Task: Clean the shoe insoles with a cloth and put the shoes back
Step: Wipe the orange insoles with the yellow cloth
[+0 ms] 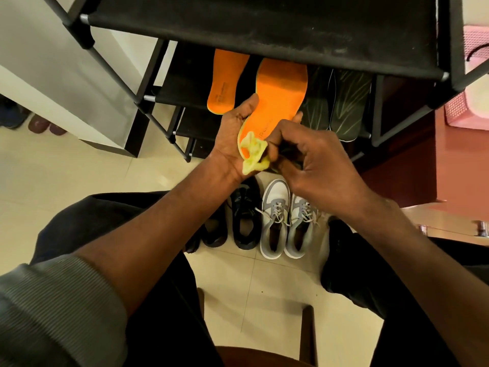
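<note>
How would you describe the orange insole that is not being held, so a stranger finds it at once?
Look at the black shoe rack, under its top shelf. The free orange insole lies on the lower shelf, left of the held insole. No hand touches it, and the dark green insoles lie farther right.

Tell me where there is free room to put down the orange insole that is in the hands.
The rack's top shelf is bare. On the lower shelf, a patch left of the second orange insole is free; to the right the green insoles crowd it. Floor tiles left of the black shoes are bare; the grey shoes fill the rest.
</note>
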Action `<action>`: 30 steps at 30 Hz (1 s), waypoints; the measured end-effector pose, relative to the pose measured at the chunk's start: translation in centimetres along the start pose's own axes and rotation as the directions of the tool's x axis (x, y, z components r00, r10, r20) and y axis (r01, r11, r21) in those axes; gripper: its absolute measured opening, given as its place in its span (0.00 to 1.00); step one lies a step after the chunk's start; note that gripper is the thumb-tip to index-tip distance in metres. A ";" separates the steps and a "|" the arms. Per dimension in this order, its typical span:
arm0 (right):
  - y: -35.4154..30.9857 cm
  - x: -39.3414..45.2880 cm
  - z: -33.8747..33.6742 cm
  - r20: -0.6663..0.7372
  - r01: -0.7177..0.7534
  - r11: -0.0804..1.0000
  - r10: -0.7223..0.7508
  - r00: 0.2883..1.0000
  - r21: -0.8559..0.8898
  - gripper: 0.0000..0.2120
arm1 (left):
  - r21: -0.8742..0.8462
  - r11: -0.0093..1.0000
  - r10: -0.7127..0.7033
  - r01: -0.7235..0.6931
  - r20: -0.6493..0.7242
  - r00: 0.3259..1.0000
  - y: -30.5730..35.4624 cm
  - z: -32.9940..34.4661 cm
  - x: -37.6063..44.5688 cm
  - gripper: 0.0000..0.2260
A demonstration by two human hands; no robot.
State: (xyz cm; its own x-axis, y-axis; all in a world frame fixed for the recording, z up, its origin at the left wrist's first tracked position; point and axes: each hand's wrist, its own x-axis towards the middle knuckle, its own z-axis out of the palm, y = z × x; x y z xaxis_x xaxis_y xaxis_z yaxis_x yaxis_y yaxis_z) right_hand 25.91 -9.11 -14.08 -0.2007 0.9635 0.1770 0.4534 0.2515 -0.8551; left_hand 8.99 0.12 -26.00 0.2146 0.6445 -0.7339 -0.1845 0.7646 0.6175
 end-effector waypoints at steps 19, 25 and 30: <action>1.0 1.6 0.2 -0.303 -0.024 0.988 -0.023 0.953 -0.151 0.11 | -0.305 0.949 0.072 0.078 0.450 0.890 3.4 7.6 -6.9 0.16; -0.7 0.6 1.6 -0.173 0.018 1.000 -0.019 0.985 -0.007 0.10 | -0.314 0.944 0.055 0.102 0.453 0.890 4.0 6.4 -6.6 0.22; 1.2 0.4 -0.5 -0.236 0.009 0.978 -0.059 0.970 -0.208 0.12 | -0.287 0.950 0.032 0.121 0.476 0.879 3.8 7.1 -7.2 0.19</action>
State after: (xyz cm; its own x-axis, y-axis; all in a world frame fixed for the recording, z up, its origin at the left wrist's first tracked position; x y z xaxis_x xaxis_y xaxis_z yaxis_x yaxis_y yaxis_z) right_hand 26.78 -8.43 -14.81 -0.0167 0.9415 0.3366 0.6226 0.2732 -0.7333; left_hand 13.58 -1.57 -16.32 0.6390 0.5926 -0.4903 -0.4251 0.8034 0.4170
